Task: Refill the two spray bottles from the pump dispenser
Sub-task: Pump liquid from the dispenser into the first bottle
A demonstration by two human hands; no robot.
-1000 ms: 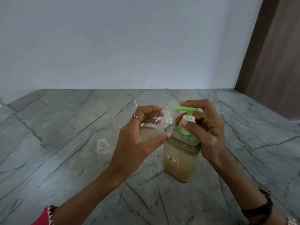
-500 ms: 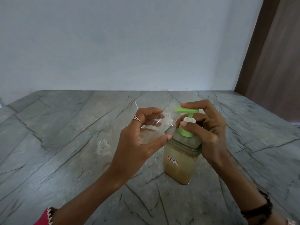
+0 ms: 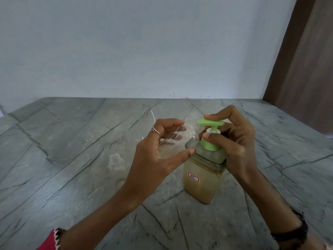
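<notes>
A square clear pump dispenser (image 3: 201, 184) holding tan liquid stands on the counter, with a green pump head (image 3: 210, 123) on top. My right hand (image 3: 234, 139) wraps the green collar, index finger lying on the pump head. My left hand (image 3: 155, 159) holds a clear uncapped spray bottle (image 3: 173, 139) tilted, its mouth close under the green spout. A second clear bottle (image 3: 116, 163), open at the top, stands upright on the counter to the left of my left hand. A thin clear tube (image 3: 153, 115) shows behind my left hand.
The grey veined stone counter (image 3: 63, 141) runs back to a pale wall (image 3: 144, 51). A brown wooden panel (image 3: 306, 69) stands at the far right.
The pump head has stayed under my right index finger. Both hands and the bottles keep almost the same places; the view has shifted down slightly.
</notes>
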